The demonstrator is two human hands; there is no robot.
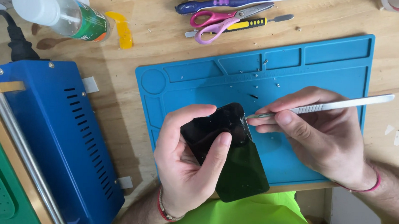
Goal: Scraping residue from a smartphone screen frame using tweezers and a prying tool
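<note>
One black phone point(233, 159) sits at the near middle of the scene, tilted, over the near edge of the blue work mat point(329, 73). The left hand point(185, 156) holds it, thumb curled over its far edge and a finger pressed across the dark glass, so the grip is closed firmly around the phone. Its far right corner shows pale cracks in the glass.

The right hand point(321, 132) pinches one slim metal tool point(332, 105) between thumb and fingers, as one holds a pen. The tool's long silver handle runs off to the right, and its thin tip meets the cracked corner of the phone. Each wrist wears one red band.

The mat is a single sheet with moulded compartments along its far edge: one round well at the left and several oblong ones beside it. A few tiny specks, too small to tell apart, lie scattered on it just beyond the phone.

On the wooden table point(158, 37) beyond the mat lie one pair of pink-handled scissors point(218, 22), one small yellow-and-black tool point(247, 24) just beside them, and one purple pen-like object point(232, 0) farther off. At the far left lies one clear bottle with a white cap point(61, 14), on its side, with one yellow plastic piece point(124, 31) near it. One blue metal machine point(62, 132) with vent slots fills the left side.
</note>
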